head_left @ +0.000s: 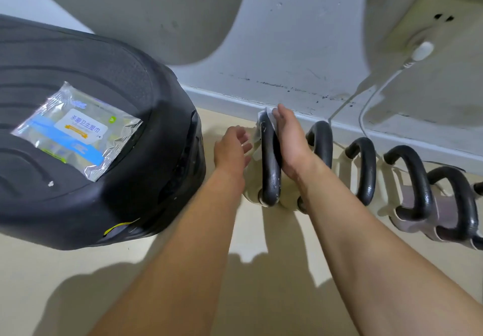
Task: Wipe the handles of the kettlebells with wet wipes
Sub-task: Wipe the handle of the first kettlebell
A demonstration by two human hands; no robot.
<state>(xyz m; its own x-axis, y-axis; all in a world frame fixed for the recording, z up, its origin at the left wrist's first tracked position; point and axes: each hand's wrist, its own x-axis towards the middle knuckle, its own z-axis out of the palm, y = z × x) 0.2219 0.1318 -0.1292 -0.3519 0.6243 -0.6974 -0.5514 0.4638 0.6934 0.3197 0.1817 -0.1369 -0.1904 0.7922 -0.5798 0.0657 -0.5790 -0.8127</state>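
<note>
Row of kettlebells (366, 168) on the floor (78, 283), along its edge at the wall (300, 48). Handles are black, glossy loops; bodies pale. At the leftmost handle (270, 168), the right hand (290, 142) lies along the loop, fingers nearly straight, pressing a white wipe (262, 117) onto its top. The left hand (231, 147) hovers beside it, fingers loosely spread and holding nothing.

Kettlebells in a row at the foot of the wall

The kettlebells (366, 168) stand side by side on the floor (52, 270) against the wall (287, 48). A bulky container (130, 192) sits to their left, with a pack of wet wipes (75, 132) on top. The left hand (231, 147) is between the container and the leftmost handle (270, 163). The right hand (290, 142) lies along that handle's right side, with a wipe (261, 119) at its far end. Above right, a socket (431, 30) sits on the wall — its cable (366, 106) drops behind the row.
</note>
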